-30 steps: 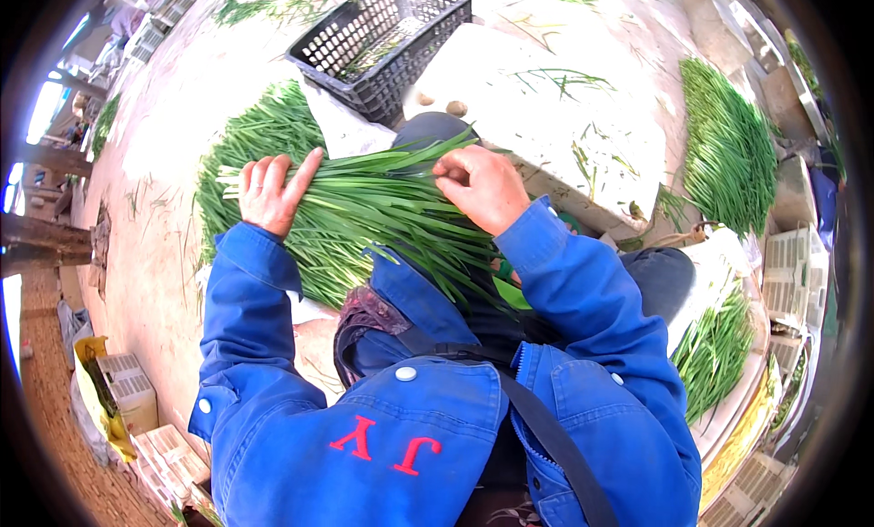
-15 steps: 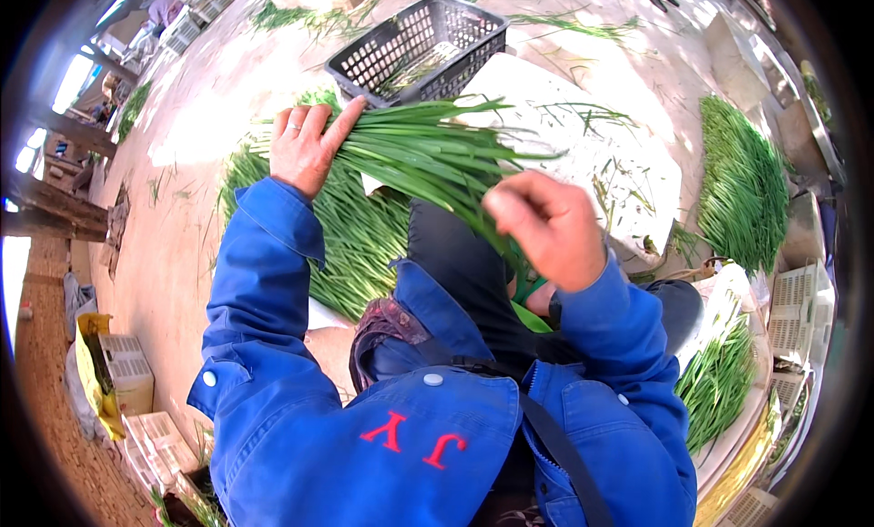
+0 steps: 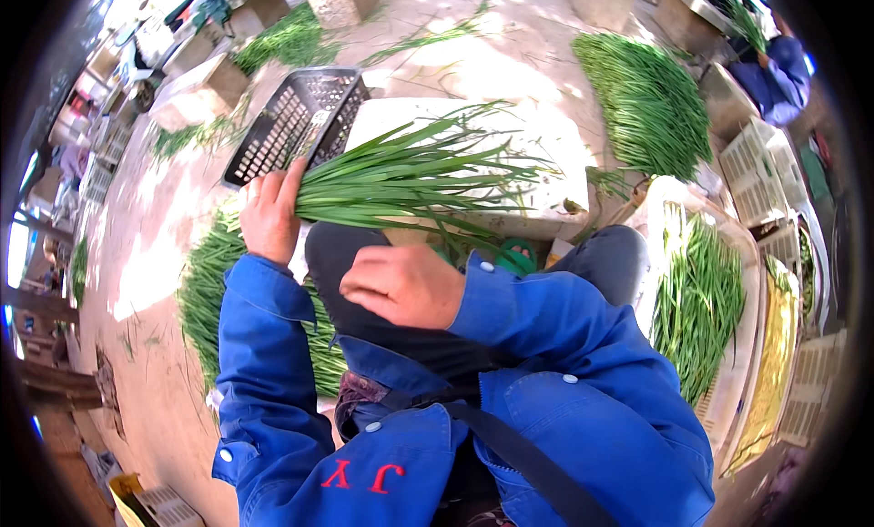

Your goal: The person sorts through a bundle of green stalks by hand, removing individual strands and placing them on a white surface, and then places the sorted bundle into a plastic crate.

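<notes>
My left hand (image 3: 270, 216) is wrapped round the pale stem end of a bunch of garlic chives (image 3: 391, 183). The long green leaves fan out to the right, over a white block (image 3: 551, 145) with leaf scraps on it. Closer to me, over my lap, my right hand (image 3: 401, 286) has its fingers curled in. It is apart from the bunch, and the inside of its grip is hidden. A thick pile of garlic chives (image 3: 205, 295) lies left of my knee, partly behind my left forearm.
A black plastic crate (image 3: 259, 149) stands beyond my left hand. At the right is a pale tray (image 3: 748, 295) with more chives (image 3: 696, 299). Another large chive heap (image 3: 642, 104) lies on the floor at the far right, near a person's blue sleeve (image 3: 783, 86) and white crates (image 3: 751, 177).
My right hand has drawn back from the leaves toward my lap. The left hand keeps hold of the bunch, and the whole view has swung to the right.
</notes>
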`<state>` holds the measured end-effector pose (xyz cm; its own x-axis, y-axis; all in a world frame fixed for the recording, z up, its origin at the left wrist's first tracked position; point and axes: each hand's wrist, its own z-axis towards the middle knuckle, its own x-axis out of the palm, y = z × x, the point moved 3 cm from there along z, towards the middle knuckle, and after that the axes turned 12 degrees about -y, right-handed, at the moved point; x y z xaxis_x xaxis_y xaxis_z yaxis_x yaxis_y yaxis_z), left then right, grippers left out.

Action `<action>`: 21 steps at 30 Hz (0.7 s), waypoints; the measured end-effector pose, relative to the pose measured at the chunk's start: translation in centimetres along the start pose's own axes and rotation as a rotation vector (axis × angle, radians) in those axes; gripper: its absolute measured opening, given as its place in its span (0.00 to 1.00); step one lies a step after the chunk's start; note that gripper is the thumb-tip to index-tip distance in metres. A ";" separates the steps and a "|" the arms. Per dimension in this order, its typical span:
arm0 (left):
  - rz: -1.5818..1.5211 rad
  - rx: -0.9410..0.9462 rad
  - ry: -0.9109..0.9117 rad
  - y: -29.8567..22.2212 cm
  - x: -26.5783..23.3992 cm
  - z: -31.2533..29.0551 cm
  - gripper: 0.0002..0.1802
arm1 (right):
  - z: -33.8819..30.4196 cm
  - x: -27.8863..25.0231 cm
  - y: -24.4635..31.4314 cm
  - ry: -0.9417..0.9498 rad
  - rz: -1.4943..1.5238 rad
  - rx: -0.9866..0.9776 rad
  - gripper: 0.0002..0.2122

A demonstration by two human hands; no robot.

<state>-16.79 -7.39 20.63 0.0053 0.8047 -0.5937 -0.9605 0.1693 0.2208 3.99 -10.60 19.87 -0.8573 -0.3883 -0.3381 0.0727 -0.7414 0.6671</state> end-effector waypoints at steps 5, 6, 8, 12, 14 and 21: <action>0.042 -0.084 0.044 1.8 0.7 -1.7 0.34 | -3.0 -1.1 -1.6 0.068 -0.046 0.166 0.03; 0.059 -0.078 0.039 2.1 0.6 -2.1 0.34 | -4.0 -1.6 -2.4 0.062 -0.037 0.201 0.04; 0.108 -0.084 0.094 2.5 -0.1 -2.9 0.38 | -6.1 -2.4 -4.2 0.062 -0.005 0.263 0.05; 0.134 -0.135 0.082 4.3 -0.7 -5.1 0.35 | -8.1 -6.1 -5.9 0.043 -0.017 0.401 0.08; 0.158 -0.173 0.081 4.9 -0.9 -6.5 0.34 | -7.9 -7.5 -5.7 -0.009 0.088 0.814 0.08; 0.047 -0.724 -0.162 12.1 -3.1 -11.8 0.25 | -9.4 -8.5 -8.7 -0.126 0.069 0.875 0.08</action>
<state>-31.71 -14.52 16.05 -0.0528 0.8854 -0.4618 -0.9035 -0.2394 -0.3556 15.43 -6.05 10.71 -0.9189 -0.3155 -0.2369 -0.2451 -0.0143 0.9694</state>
